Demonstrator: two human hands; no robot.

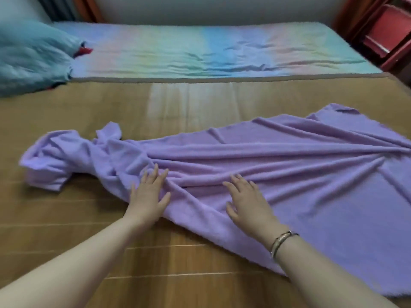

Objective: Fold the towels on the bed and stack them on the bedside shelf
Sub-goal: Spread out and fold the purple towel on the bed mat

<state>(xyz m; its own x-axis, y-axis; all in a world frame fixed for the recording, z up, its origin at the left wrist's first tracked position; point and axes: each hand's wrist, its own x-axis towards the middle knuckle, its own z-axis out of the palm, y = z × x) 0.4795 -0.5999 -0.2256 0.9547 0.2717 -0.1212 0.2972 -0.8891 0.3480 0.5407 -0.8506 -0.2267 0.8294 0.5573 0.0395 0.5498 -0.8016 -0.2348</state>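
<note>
A large purple towel point(278, 161) lies crumpled across the brown bamboo mat point(66, 218) on the bed, bunched into a lump at its left end and spread wider toward the right. My left hand point(148, 196) lies flat on the towel's near edge, fingers straight and spread. My right hand point(246, 203) presses flat on the towel a little to the right, fingers straight, a bracelet on its wrist. Long wrinkles run across the cloth between and beyond both hands.
Behind the mat lies a pastel striped sheet point(200, 52). A blue quilt or pillow point(31, 56) is heaped at the far left. A red shelf or stand point(387, 34) is at the far right beside the bed.
</note>
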